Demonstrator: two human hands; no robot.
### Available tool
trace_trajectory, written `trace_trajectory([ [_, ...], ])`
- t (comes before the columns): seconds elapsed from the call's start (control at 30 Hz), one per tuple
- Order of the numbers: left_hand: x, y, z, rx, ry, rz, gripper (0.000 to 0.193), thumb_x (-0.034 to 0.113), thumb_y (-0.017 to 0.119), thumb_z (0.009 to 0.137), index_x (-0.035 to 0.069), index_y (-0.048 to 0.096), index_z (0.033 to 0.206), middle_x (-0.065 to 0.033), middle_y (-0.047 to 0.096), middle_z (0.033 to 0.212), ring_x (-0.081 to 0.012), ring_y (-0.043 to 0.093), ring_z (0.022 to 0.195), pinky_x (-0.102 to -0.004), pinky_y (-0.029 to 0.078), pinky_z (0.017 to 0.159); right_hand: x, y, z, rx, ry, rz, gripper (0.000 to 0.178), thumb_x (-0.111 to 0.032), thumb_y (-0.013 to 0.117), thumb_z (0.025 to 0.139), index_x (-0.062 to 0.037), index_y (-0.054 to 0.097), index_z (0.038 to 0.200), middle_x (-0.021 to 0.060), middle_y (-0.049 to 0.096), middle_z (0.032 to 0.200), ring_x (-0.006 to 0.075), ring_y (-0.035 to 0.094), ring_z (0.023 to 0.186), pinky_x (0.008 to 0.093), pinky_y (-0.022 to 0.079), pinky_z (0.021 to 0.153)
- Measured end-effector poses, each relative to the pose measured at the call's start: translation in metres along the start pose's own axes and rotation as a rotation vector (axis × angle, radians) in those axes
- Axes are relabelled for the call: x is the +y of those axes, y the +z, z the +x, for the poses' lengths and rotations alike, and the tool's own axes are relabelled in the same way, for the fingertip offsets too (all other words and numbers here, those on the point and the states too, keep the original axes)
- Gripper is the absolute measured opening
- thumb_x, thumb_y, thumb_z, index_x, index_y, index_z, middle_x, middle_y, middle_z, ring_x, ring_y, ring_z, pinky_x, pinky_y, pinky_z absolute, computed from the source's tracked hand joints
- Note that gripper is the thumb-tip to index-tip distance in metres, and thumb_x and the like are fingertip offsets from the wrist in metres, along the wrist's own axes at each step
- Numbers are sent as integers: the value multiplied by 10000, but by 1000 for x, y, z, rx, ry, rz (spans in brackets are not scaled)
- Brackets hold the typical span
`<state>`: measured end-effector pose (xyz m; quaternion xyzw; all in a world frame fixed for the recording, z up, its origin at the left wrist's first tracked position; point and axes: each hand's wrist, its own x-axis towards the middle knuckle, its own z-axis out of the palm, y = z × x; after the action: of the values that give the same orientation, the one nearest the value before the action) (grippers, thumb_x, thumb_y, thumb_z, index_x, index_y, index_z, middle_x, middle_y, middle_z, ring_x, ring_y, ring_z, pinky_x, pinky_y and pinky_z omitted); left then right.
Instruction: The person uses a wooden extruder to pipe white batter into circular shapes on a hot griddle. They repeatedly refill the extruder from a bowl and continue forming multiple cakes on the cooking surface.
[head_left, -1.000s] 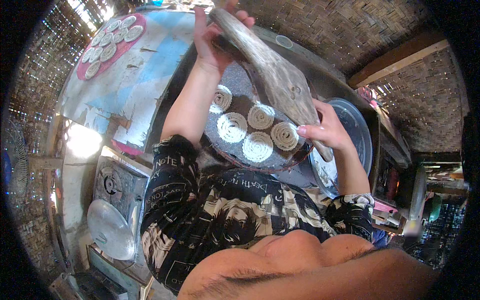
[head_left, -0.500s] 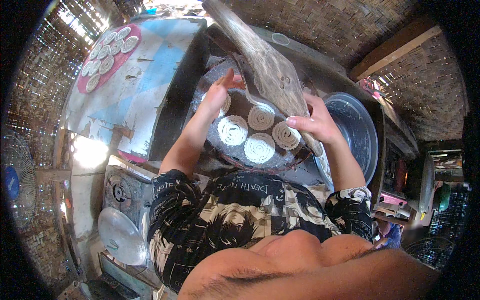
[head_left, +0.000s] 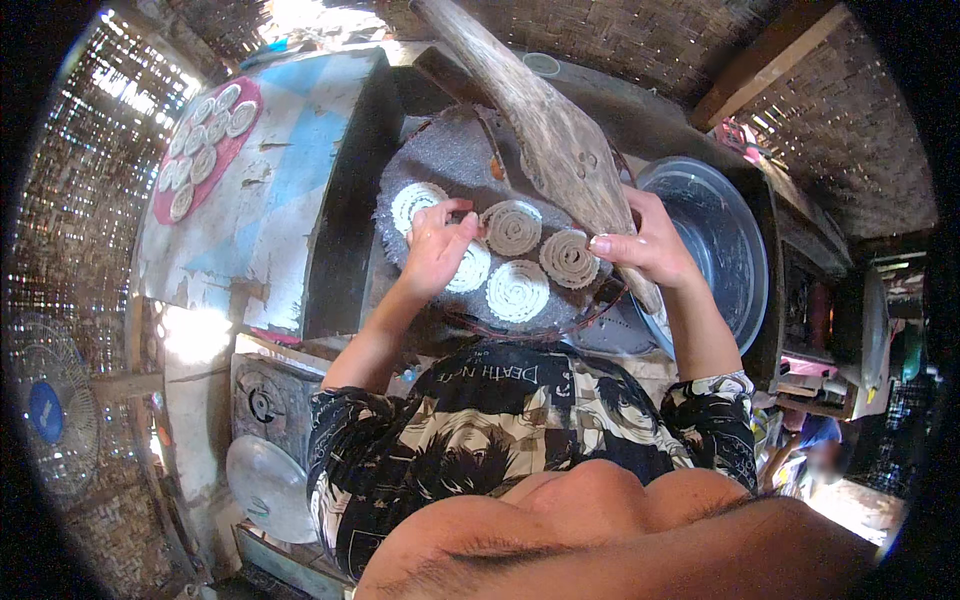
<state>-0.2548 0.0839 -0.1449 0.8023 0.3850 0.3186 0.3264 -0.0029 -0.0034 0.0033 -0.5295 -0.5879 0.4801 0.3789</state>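
Note:
Several flat, pale spiral coils of thin strands, like pressed noodle or dough discs [head_left: 518, 290], lie on a round grey tray [head_left: 440, 150] in front of me. A long weathered wooden beam [head_left: 545, 130] slants over the tray from the far side toward my right. My right hand [head_left: 658, 240] wraps the beam's near end, thumb across its front beside the rightmost coil [head_left: 569, 259]. My left hand [head_left: 438, 245] hovers over the left coils with fingers apart and bent, partly hiding two of them. It appears to hold nothing.
A large grey basin [head_left: 735, 250] stands right of the tray. On the left, a worn blue-and-white table [head_left: 290, 170] bears a pink sheet [head_left: 250, 92] with more coils. Nearer are a stove [head_left: 262, 400], a round metal lid [head_left: 265, 490] and a fan [head_left: 48, 412]. A person [head_left: 810, 435] is at the lower right.
My left hand has come nearer, from the tray's far left down over the coils, uncovering the far part of the tray. My right hand stays at the beam's near end.

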Motion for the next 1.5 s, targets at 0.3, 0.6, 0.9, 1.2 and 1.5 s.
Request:
trace_trajectory([
  [0.3,25,6,-11,-28,71,48,309,317,519,883,90,720,828,-98,535,1171,-297,400,1100,-414,242,945,4,-13,-26,83,61,97,634,-270,773,643,59,549,1137,102,612,1027,159,544,953,297,411,871],
  [0.6,45,8,-6,-98,249,455,234,296,618,779,130,706,918,-110,510,1222,-334,431,1085,-459,295,919,8,-14,-61,244,63,147,583,-308,771,651,27,590,1092,83,625,992,153,557,926,301,431,844],
  [0.9,44,1,-10,-226,319,881,415,389,539,829,132,592,1151,-61,347,1397,-357,358,1162,-551,253,917,31,-14,-73,348,-14,175,662,-480,749,625,3,633,1062,108,656,938,166,594,872,289,450,768],
  [1.2,54,4,2,-245,413,943,460,425,497,864,115,547,1199,-58,317,1417,-369,344,1172,-557,253,916,28,-23,-98,387,2,269,629,-431,761,630,16,630,1053,107,658,915,159,602,842,276,452,743],
  [1.5,90,19,-16,-374,796,483,513,319,696,732,132,556,1189,-33,580,1112,-255,492,984,-447,285,912,40,-14,-112,508,-134,450,550,-413,745,668,34,631,966,78,634,837,138,588,753,274,460,664],
])
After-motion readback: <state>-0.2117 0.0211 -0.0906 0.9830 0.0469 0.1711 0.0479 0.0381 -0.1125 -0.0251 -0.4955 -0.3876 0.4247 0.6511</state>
